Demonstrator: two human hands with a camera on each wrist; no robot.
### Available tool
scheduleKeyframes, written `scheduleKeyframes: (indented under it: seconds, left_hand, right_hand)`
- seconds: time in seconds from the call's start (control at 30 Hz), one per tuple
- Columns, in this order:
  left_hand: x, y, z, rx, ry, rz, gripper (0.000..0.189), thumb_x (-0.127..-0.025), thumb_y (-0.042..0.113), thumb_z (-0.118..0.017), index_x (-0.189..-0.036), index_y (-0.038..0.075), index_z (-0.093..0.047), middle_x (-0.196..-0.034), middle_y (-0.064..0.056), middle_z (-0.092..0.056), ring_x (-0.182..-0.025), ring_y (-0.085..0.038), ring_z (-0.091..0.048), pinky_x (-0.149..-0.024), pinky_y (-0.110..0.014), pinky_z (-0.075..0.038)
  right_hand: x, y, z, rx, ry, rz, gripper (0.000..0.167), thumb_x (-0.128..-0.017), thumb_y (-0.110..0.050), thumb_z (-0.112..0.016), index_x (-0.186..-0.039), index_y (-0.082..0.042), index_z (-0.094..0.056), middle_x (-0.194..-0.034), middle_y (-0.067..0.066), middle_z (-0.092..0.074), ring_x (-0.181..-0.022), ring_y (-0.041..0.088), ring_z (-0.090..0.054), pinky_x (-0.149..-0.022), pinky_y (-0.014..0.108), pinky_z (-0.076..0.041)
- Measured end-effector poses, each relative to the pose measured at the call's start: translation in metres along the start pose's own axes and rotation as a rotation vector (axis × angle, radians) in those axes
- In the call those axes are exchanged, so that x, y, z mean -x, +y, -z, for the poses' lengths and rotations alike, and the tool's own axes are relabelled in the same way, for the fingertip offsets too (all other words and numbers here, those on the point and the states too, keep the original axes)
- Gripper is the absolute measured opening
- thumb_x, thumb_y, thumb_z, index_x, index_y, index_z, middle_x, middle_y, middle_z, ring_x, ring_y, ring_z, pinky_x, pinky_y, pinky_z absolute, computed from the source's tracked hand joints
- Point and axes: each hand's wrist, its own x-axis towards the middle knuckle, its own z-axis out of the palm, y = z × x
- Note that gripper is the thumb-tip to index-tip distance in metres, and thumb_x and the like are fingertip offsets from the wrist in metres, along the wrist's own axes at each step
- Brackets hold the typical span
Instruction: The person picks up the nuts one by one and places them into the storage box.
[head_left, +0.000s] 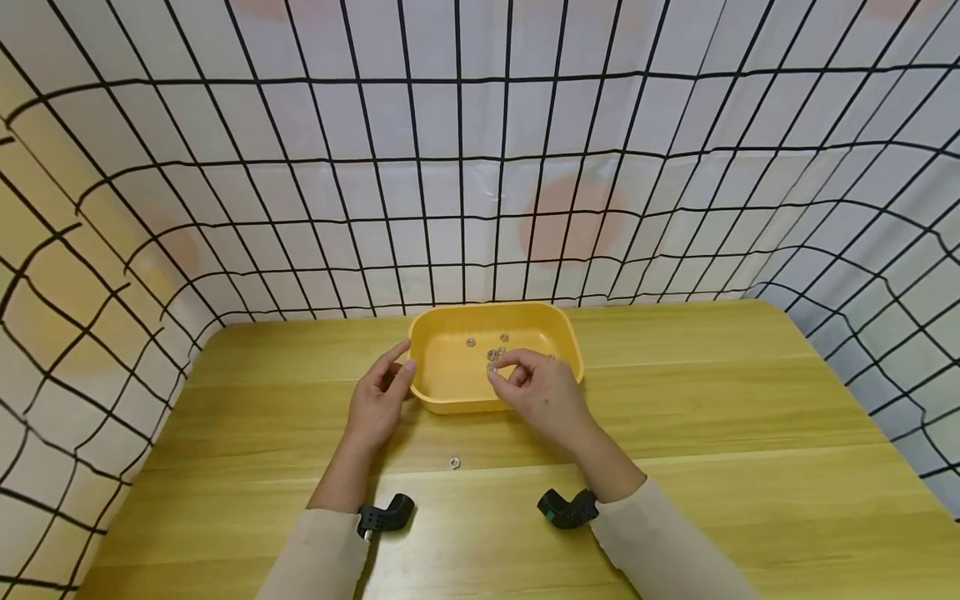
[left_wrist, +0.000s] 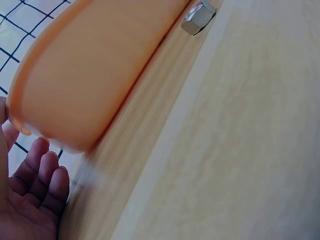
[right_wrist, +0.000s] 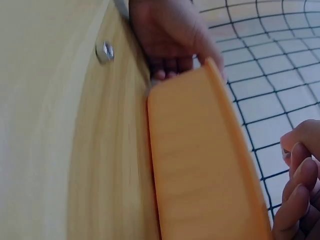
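A yellow plastic tray [head_left: 461,407] stands on the table, with several small metal nuts [head_left: 471,342] inside it. My left hand [head_left: 377,406] is at its left end, thumb and index finger holding the rim; the other fingers are loosely bent beneath, as the left wrist view shows. Over the tray, my right hand [head_left: 546,398] pinches a hex nut [head_left: 492,369] between thumb and index finger. In the right wrist view that nut is mostly hidden by the fingertips. Another hex nut [left_wrist: 198,18] lies on the wood in front of the tray.
The wooden table [head_left: 697,400] reaches to a black wire grid [head_left: 480,162] behind and at both sides, with pale cloth beyond it. Black wrist cameras [head_left: 567,509] sit on both forearms, close above the tabletop.
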Motion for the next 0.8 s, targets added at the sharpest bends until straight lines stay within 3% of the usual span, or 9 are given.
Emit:
scheduleKeyframes:
  seconds: [0.2,0.43,0.8]
  left_hand:
    - [0.000,-0.001,0.000,0.003,-0.015,0.025,0.044,-0.104,0.036,-0.059,-0.147,0.027,-0.056,-0.111,-0.016,-0.065,-0.090,-0.021,-0.060,-0.078,-0.023,-0.050]
    - [0.001,0.001,0.000,0.001,-0.002,0.005,0.043,-0.104,0.037,-0.059,-0.146,0.028,-0.057,-0.105,-0.012,-0.064,-0.087,-0.019,-0.061,-0.077,-0.022,-0.052]
    - [0.001,0.003,0.001,-0.007,0.002,0.022,0.043,-0.105,0.034,-0.059,-0.147,0.025,-0.056,-0.106,-0.012,-0.063,-0.089,-0.020,-0.059,-0.077,-0.021,-0.049]
  right_hand:
    - [-0.019,0.007,0.001,-0.018,-0.020,-0.034,0.011,-0.093,-0.026,-0.075,-0.099,-0.016,-0.075,-0.065,-0.001,-0.061,-0.053,0.015,-0.047,-0.051,0.025,-0.037]
    - [-0.043,0.004,0.000,-0.020,-0.047,-0.072,0.015,-0.095,-0.031,-0.073,-0.103,-0.018,-0.075,-0.069,-0.001,-0.062,-0.051,0.015,-0.043,-0.046,0.023,-0.029]
    - [-0.076,0.009,-0.015,0.032,-0.082,-0.139,0.016,-0.094,-0.032,-0.074,-0.101,-0.018,-0.073,-0.075,0.001,-0.062,-0.055,0.015,-0.046,-0.049,0.024,-0.033]
